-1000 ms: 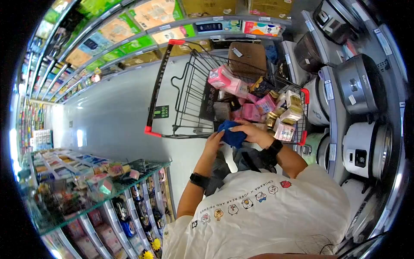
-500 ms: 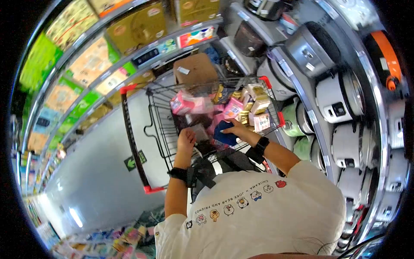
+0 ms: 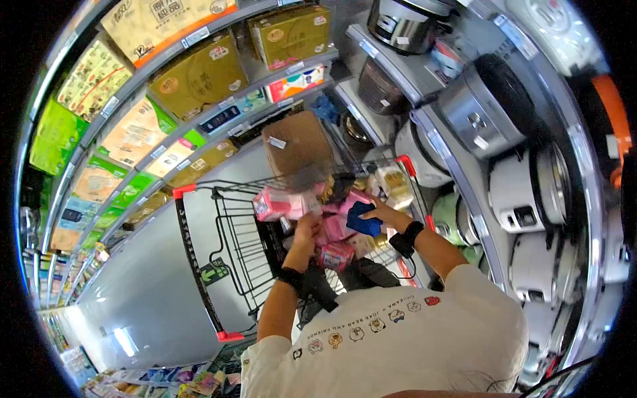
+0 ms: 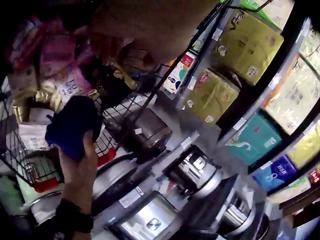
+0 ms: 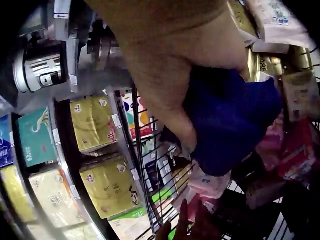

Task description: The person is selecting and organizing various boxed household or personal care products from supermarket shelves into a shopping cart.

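Note:
A folded dark blue cloth (image 3: pixel 363 220) is gripped in my right hand (image 3: pixel 387 215) over the goods in the shopping cart (image 3: pixel 229 262). In the right wrist view the thumb lies along one side of the blue cloth (image 5: pixel 225 117). My left hand (image 3: pixel 305 232) reaches down into the cart with extended fingers, beside a pink-and-white pack (image 3: pixel 272 204). Its fingertips (image 5: pixel 192 212) overlap the pack's edge in the right wrist view. More pink packs (image 3: pixel 337 255) lie below and between the hands. Gold-and-white packs (image 3: pixel 395 186) fill the cart's far right end.
A brown box-shaped stool (image 3: pixel 298 142) stands just behind the cart. Rice cookers (image 3: pixel 524 192) line the shelves at right. Shelves of tissue packs (image 3: pixel 199 66) rise ahead and to the left. Grey floor (image 3: pixel 152 265) stretches left, with a green exit sign (image 3: pixel 213 272) on it.
My left hand has left the blue cloth and moved to the pink-and-white pack. The right hand has carried the cloth over the cart's contents. The view has turned toward the cooker shelves.

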`<state>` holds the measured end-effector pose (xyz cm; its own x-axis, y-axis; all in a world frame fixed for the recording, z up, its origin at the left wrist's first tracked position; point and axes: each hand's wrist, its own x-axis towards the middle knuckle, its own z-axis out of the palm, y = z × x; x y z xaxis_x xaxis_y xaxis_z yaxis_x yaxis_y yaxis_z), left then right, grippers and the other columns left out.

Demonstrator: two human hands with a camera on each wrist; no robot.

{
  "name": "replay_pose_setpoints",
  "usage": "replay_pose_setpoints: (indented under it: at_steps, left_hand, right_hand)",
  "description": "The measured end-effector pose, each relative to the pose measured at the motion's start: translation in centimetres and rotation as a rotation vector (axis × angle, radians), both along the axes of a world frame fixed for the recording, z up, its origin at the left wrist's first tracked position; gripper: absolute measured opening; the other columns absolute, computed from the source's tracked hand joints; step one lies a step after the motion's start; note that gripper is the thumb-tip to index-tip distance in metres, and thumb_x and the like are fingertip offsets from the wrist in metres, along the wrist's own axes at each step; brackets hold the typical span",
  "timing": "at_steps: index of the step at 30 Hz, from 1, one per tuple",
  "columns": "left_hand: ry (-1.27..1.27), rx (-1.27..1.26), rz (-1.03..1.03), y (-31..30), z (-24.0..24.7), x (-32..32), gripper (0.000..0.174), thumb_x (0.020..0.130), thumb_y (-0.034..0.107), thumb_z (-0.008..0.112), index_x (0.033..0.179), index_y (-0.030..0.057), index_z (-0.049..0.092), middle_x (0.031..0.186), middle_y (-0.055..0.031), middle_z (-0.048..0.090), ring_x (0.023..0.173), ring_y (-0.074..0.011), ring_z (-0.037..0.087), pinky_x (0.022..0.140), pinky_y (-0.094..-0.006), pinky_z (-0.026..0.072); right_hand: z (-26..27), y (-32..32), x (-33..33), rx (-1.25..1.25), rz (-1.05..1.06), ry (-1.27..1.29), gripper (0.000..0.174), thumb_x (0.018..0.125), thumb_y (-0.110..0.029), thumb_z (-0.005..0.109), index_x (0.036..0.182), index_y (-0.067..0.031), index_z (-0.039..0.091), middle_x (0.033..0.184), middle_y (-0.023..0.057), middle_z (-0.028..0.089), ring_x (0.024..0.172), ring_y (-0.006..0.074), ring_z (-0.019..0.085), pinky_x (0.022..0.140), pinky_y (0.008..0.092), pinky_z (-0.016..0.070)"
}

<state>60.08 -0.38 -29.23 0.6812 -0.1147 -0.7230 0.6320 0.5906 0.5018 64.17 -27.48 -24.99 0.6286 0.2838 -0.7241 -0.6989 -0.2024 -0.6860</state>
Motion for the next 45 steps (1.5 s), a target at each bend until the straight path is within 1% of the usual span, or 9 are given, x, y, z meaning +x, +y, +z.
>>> replay_pose_setpoints:
  at_steps: [2, 9, 12, 17, 20, 25, 33, 37, 45]
  left_hand:
    - [-0.004, 0.027, -0.036, -1.6, 1.2, 1.0, 0.048, 0.086, 0.025, 0.053, 0.129, 0.0127, 0.035, 0.091, -0.0067, 0.057, 0.082, -0.0217, 0.058, 0.07, -0.0331, 0.046]
    - [0.039, 0.173, -0.162, -5.5, 0.7, 5.2, 0.066, 0.088, 0.02, 0.049, 0.14, 0.029, 0.01, 0.105, -0.0136, 0.056, 0.082, -0.0209, 0.06, 0.068, -0.0349, 0.0473]
    - [0.062, 0.329, -0.266, -5.6, -0.6, 6.8, 0.072, 0.087, 0.013, 0.049, 0.141, 0.0287, 0.003, 0.095, -0.0115, 0.06, 0.074, -0.0189, 0.061, 0.063, -0.0324, 0.0479]
    - [0.062, 0.242, -0.316, -5.2, -5.7, 7.0, 0.076, 0.082, 0.004, 0.05, 0.142, 0.0289, 0.01, 0.091, -0.0073, 0.06, 0.063, -0.0144, 0.056, 0.054, -0.0283, 0.0454]
    - [-0.072, 0.284, -0.282, -5.7, -5.8, 5.6, 0.075, 0.08, 0.005, 0.052, 0.142, 0.0273, 0.016, 0.094, -0.006, 0.057, 0.068, -0.0136, 0.054, 0.055, -0.0281, 0.045]
    - [-0.076, 0.291, -0.235, -5.9, -3.9, 3.4, 0.072, 0.081, 0.006, 0.052, 0.142, 0.0221, 0.018, 0.096, -0.0038, 0.054, 0.076, -0.0127, 0.052, 0.061, -0.0267, 0.0449]
    - [-0.518, 0.329, -0.042, -5.7, 2.3, -5.1, 0.071, 0.086, 0.002, 0.047, 0.143, 0.0113, 0.006, 0.12, -0.0057, 0.045, 0.085, -0.0134, 0.05, 0.073, -0.0256, 0.0442]
    - [-0.743, 0.625, 0.06, -4.9, 5.3, -11.7, 0.086, 0.081, 0.003, 0.058, 0.143, 0.0124, 0.0, 0.131, -0.0154, 0.035, 0.118, -0.0212, 0.037, 0.095, -0.0297, 0.0337]
    - [-0.629, 0.983, 0.394, -3.8, 16.3, -29.8, 0.074, 0.079, 0.006, 0.055, 0.142, 0.0103, 0.016, 0.14, -0.0149, 0.026, 0.129, -0.0259, 0.027, 0.102, -0.0373, 0.0281]
  right_hand:
    - [-3.1, -0.7, 2.1, 0.039, -0.011, -0.014, 0.105, 0.064, -0.022, 0.078, 0.142, -0.0135, 0.008, 0.144, 0.0171, 0.014, 0.133, 0.0301, 0.015, 0.102, 0.0421, 0.0257]
    - [-6.8, -1.8, 7.0, 0.232, 0.248, 0.024, 0.097, 0.067, -0.033, 0.075, 0.141, -0.0208, 0.015, 0.147, 0.009, 0.009, 0.135, 0.0285, 0.009, 0.103, 0.05, 0.0196]
    - [-2.6, -0.7, 8.6, 0.049, 0.256, 0.147, 0.102, 0.068, -0.019, 0.077, 0.141, -0.0091, 0.008, 0.143, 0.0101, 0.02, 0.128, 0.0245, 0.025, 0.099, 0.0391, 0.0312]
    - [-15.7, -3.0, 8.6, 0.36, 0.358, 0.148, 0.088, 0.067, -0.025, 0.077, 0.135, -0.0101, 0.023, 0.146, 0.0119, 0.016, 0.13, 0.0273, 0.021, 0.099, 0.0471, 0.027]
    - [-7.6, -1.2, 8.7, 0.177, 0.449, -0.039, 0.072, 0.067, -0.025, 0.076, 0.129, -0.0068, 0.043, 0.146, 0.013, 0.014, 0.134, 0.0269, 0.016, 0.104, 0.0466, 0.0208]
    - [-4.5, 1.6, 8.1, 0.095, 0.405, 0.055, 0.108, 0.066, -0.024, 0.079, 0.141, -0.0072, 0.003, 0.146, 0.0151, 0.01, 0.134, 0.0266, 0.012, 0.104, 0.0372, 0.0222]
    - [1.0, 3.3, 3.9, 0.259, 0.494, -0.251, 0.105, 0.065, -0.011, 0.076, 0.14, -0.0023, 0.004, 0.139, 0.0125, 0.024, 0.126, 0.0219, 0.024, 0.102, 0.0299, 0.0228]
    - [1.4, 5.5, 1.6, 0.332, 0.721, -0.339, 0.112, 0.063, -0.013, 0.078, 0.141, -0.0066, -0.002, 0.144, 0.0142, 0.017, 0.13, 0.0212, 0.02, 0.105, 0.0318, 0.0206]
    - [13.8, 14.1, -12.0, 0.609, 0.977, -0.778, 0.097, 0.056, -0.011, 0.079, 0.133, -0.0033, 0.021, 0.128, 0.013, 0.035, 0.121, 0.0225, 0.034, 0.101, 0.0346, 0.0279]
